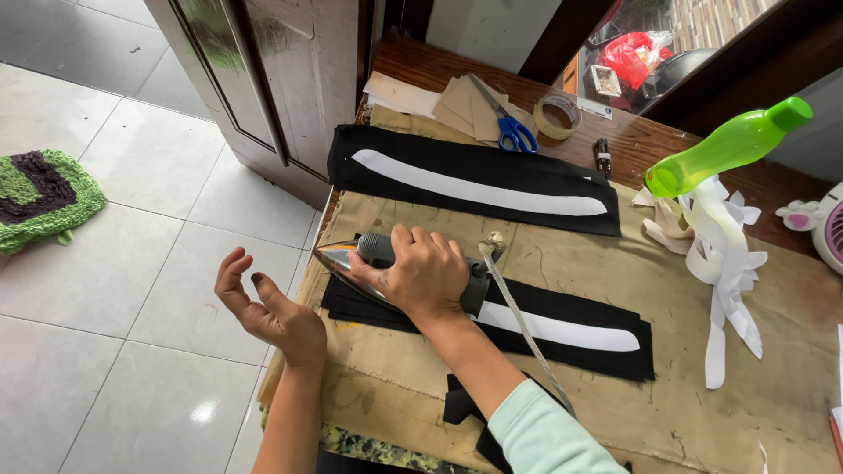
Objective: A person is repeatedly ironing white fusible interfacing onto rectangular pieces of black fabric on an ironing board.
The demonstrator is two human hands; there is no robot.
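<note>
– What lies around the iron (351, 261)?

– The right hand (425, 274) is clenched round its dark handle, pressing it on the left end of the near black fabric strip (562, 329), which carries a curved white piece (571, 330). The iron's cord (522, 323) runs from its back end toward the near edge, across that strip. A second black fabric strip (474, 180) with its own white piece lies farther off, parallel to the first.

– And the left hand (268, 307)?

– Released, fingers spread and curled upward, holding nothing. It hangs past the table's left edge, over the white floor tiles (132, 290).

– Anything in the way to the right?

– White scraps (724, 263) are heaped at the right, with a green bottle (724, 145) tilted above them. Part of a small fan (830, 230) shows at the right border.

– At the far side?

– Blue-handled scissors (509, 127) on brown paper pieces (465, 105), a tape roll (558, 115) just beside them, all on bare wood beyond the tan cloth (632, 272).

– Where is open room?

– The tan cloth between the two strips is bare, and so is the stretch nearer than the pressed strip, save for a small black scrap (461, 405) by the forearm. The iron's tip sits close to the left table edge; a wooden door (281, 79) stands beyond the far left corner, and a green mat (44, 197) lies well apart on the floor.
</note>
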